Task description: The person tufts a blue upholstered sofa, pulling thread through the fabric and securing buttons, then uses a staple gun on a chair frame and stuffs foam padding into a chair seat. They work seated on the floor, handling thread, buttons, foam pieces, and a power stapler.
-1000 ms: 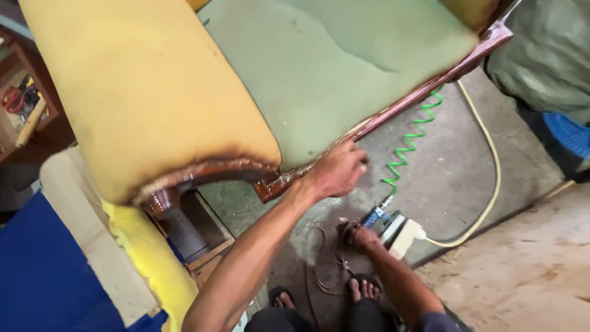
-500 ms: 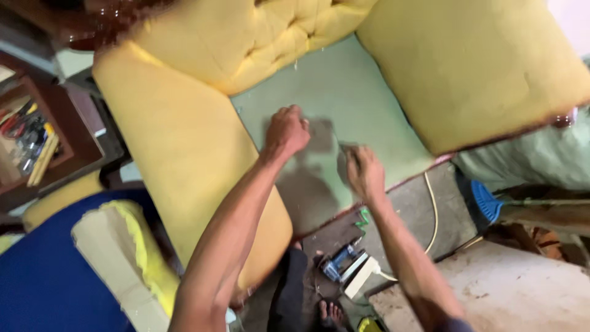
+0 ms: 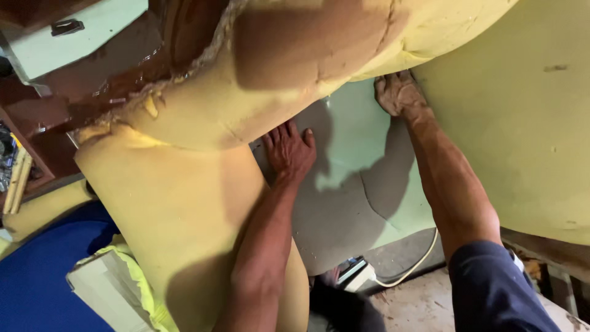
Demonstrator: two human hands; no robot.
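A sofa frame padded in yellow foam (image 3: 184,203) fills the view, with a pale green foam seat panel (image 3: 353,141) in its middle. My left hand (image 3: 289,150) lies flat, fingers spread, on the green panel where it meets the yellow backrest roll (image 3: 295,67). My right hand (image 3: 399,93) presses into the corner where the green panel meets the right yellow arm pad (image 3: 522,123); its fingertips are tucked under the backrest foam. Neither hand holds anything.
A pneumatic tool (image 3: 353,273) with a white hose (image 3: 415,267) lies on the floor under the seat edge. Blue cloth (image 3: 43,270) and a white and yellow foam block (image 3: 110,286) sit at the lower left. Dark wooden shelving (image 3: 24,141) stands at the left.
The camera has closed in on the sofa. Both hands have slid further up the green panel toward the backrest, the right one reaching into the back corner.
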